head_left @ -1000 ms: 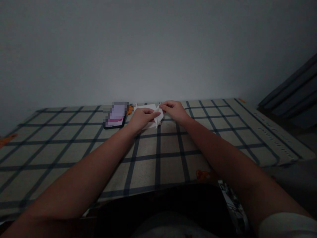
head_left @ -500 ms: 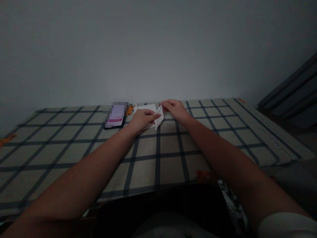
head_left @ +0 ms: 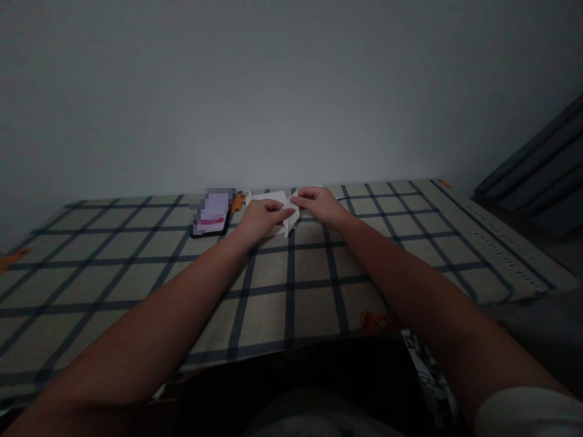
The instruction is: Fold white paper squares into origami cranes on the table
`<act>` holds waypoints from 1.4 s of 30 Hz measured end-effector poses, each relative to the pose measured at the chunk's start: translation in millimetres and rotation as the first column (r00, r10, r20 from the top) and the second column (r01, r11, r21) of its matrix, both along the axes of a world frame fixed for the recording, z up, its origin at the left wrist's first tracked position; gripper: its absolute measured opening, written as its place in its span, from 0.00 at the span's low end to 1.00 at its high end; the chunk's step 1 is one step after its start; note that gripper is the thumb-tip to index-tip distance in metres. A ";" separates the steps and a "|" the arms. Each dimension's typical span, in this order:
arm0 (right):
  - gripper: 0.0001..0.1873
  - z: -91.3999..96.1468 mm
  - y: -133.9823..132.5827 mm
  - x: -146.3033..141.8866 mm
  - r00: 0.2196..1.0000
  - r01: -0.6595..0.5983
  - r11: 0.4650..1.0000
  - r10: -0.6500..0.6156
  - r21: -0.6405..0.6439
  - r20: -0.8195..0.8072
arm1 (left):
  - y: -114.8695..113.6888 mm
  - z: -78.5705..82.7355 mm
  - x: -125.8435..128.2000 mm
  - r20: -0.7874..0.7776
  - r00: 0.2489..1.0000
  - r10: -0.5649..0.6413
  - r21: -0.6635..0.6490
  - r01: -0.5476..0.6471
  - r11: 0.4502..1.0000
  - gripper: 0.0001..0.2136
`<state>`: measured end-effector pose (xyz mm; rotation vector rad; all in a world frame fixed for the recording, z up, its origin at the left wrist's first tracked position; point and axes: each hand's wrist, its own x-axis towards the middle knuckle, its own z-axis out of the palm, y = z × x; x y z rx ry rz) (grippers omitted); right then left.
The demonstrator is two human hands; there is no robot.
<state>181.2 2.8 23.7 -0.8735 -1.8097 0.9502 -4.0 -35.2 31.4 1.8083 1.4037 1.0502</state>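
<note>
Across the table, 2 hands meet on 1 small fold

By the far edge of the checked tablecloth (head_left: 314, 303), the right hand (head_left: 321, 205) has come down and in from the tip of the folded white paper (head_left: 290, 223). Half a second ago it was up at that tip. Now its fingers are pinched together on the upper part, close to the other thumb. To me, that looks like both hands working on the same fold.

The left hand (head_left: 260, 218) has its thumb and fingers clamped on the paper's left side. The paper is between the 2 hands, thin and stiff, with sharp corners and a point facing the person. I can't tell if it touches the cloth.

Just behind lies a flat white sheet (head_left: 273, 196), smooth and plain. To its left is a phone (head_left: 210, 215) with a hard black rim and a blurred screen. The cloth looks woven, with dark blue lines making squares.
</note>
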 end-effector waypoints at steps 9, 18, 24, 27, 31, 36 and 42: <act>0.20 3.5 -5.8 -4.3 0.999 0.036 0.999 -0.037 0.020 0.022 | -0.9 0.4 0.6 0.004 1.000 -0.007 0.043 0.007 0.999 0.17; 0.17 4.6 -0.9 2.7 0.997 0.071 0.997 -0.072 0.043 0.041 | 9.4 -13.1 -0.1 0.193 0.969 -0.153 -0.001 0.156 0.988 0.19; 0.19 4.8 -1.9 1.3 0.997 0.071 0.997 -0.071 0.040 -0.003 | 9.5 -11.9 -2.9 0.130 0.985 -0.117 0.038 0.113 0.993 0.19; 0.20 3.5 -0.8 0.3 0.994 0.109 0.994 -0.108 0.022 -0.028 | 8.6 -11.0 -2.2 0.124 0.985 -0.116 0.023 0.114 0.993 0.18; 0.23 -1.3 4.9 -1.0 0.989 0.137 0.990 -0.137 -0.018 -0.056 | 9.5 -13.2 -1.4 0.130 0.984 -0.122 0.026 0.119 0.993 0.18; 0.20 -3.8 3.0 -3.8 0.996 0.001 0.997 -0.008 -0.072 -0.089 | 9.7 -13.4 0.0 0.236 0.971 -0.039 0.065 0.025 0.998 0.19; 0.16 -5.3 -4.3 -10.1 0.969 -0.158 0.971 0.116 -0.180 -0.220 | 6.8 -10.6 2.3 0.340 0.940 0.010 0.101 -0.047 0.994 0.22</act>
